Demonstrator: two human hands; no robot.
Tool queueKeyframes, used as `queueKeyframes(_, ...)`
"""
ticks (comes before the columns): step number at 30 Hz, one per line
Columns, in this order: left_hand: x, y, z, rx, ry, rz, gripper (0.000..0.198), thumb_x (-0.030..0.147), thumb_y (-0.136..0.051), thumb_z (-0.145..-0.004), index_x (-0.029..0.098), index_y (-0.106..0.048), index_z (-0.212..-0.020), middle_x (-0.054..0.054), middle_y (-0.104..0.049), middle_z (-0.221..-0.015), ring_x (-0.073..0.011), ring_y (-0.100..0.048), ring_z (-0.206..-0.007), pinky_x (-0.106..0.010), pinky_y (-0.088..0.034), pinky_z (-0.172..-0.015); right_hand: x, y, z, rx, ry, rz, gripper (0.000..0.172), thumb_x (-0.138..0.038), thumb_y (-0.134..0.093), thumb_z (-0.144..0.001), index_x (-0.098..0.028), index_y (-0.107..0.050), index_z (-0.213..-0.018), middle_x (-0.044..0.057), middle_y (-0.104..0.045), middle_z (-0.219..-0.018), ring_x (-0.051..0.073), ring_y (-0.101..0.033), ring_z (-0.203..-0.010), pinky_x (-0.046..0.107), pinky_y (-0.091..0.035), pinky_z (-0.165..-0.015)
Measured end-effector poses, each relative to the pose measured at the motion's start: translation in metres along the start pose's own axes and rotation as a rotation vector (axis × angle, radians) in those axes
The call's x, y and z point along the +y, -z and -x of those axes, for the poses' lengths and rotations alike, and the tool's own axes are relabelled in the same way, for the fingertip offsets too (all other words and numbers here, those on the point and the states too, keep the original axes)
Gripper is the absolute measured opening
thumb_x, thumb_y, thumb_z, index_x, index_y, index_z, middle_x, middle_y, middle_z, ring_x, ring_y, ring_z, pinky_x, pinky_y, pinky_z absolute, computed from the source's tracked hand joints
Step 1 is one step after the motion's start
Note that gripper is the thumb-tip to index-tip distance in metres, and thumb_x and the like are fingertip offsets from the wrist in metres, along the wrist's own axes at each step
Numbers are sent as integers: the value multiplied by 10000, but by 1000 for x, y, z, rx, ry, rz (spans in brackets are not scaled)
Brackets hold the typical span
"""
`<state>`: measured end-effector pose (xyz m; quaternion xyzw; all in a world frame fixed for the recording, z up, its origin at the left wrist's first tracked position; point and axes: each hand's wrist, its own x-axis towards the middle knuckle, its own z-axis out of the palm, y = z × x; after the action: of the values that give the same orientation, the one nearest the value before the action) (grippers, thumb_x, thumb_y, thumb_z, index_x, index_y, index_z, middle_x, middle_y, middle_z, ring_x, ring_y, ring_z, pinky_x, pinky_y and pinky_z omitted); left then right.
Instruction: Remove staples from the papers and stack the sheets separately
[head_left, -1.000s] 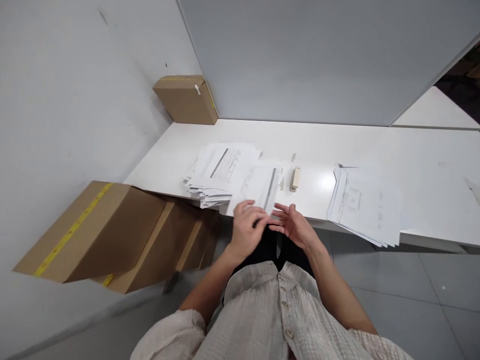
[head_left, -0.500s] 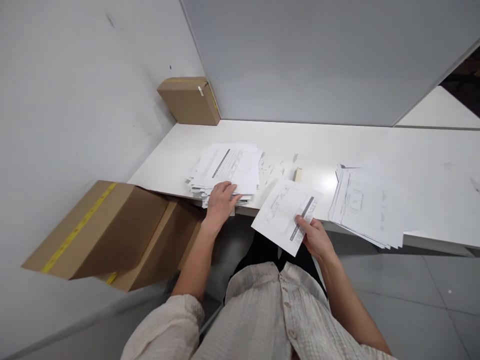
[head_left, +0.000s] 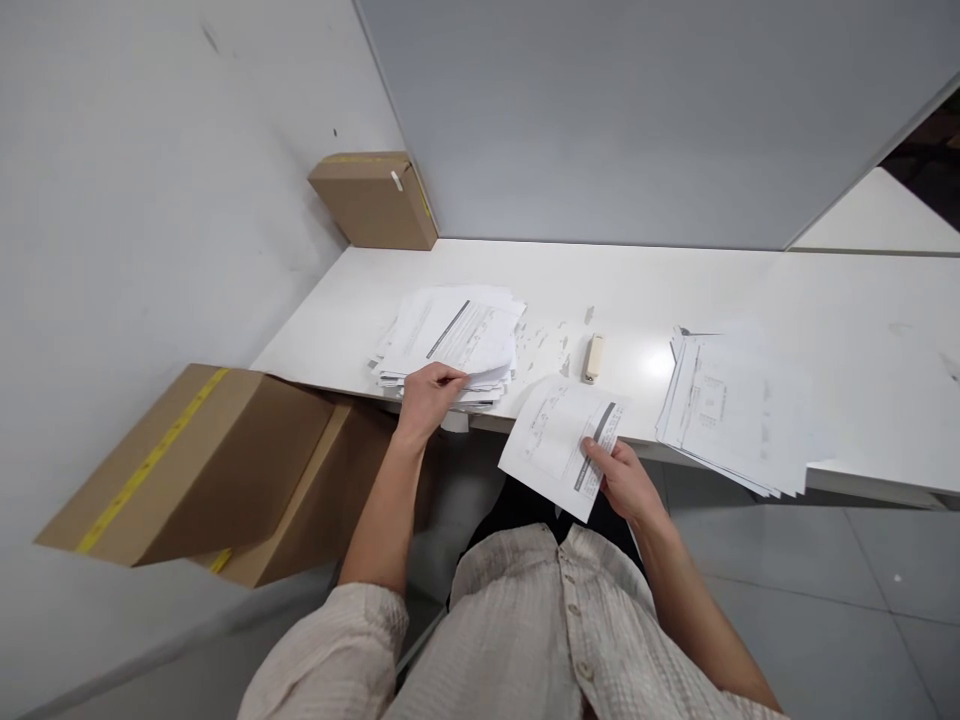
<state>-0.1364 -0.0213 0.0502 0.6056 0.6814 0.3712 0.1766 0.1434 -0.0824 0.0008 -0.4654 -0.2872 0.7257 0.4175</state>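
My right hand (head_left: 622, 482) grips a printed sheet (head_left: 559, 440) by its lower right corner, holding it over the near edge of the white desk (head_left: 585, 275). My left hand (head_left: 426, 397) pinches the near edge of the top sheets of a loose paper stack (head_left: 454, 335) at the desk's left, lifting them slightly. A small beige stapler (head_left: 593, 357) lies on the desk between the two paper piles.
A second fanned pile of papers (head_left: 731, 410) lies at the right, overhanging the desk edge. A cardboard box (head_left: 373, 198) stands in the back left corner. Larger boxes with yellow tape (head_left: 195, 465) sit to the left below the desk. A grey partition (head_left: 645, 120) rises behind.
My hands parted from in front of me. The right one took the sheet rightward off the desk edge; the left one went to the left stack and now lifts its top sheets.
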Motion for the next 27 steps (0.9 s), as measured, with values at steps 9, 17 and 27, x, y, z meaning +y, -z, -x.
queueKeyframes(9, 4, 8, -4, 22, 67, 124, 186, 341, -595, -702, 170, -664, -722, -1, -659, -716, -136, -575, -688, -233, -451, -647, 0, -4, 2, -11, 11, 79, 340, -434, -616, -715, -184, -635, -946, 70, -689, -965, 271, -638, -855, 401, -512, -733)
queueKeyframes(17, 50, -12, 51, -39, -200, 203, 96, 250, -557, -771, 193, -613, -718, -16, -639, -791, -137, -595, -783, -271, -479, -758, 5, -6, -8, 47, -30, 82, 360, -465, -575, -741, -218, -602, -1001, 62, -681, -992, 254, -646, -840, 382, -531, -688)
queueKeyframes(27, 61, -75, 123, -491, -366, 227, 99, 246, -514, -823, 214, -598, -866, -39, -639, -918, -152, -588, -881, -290, -469, -798, 9, -1, -10, 40, 63, 54, 445, -492, -577, -735, -175, -580, -1047, 91, -673, -1006, 235, -632, -871, 361, -506, -730)
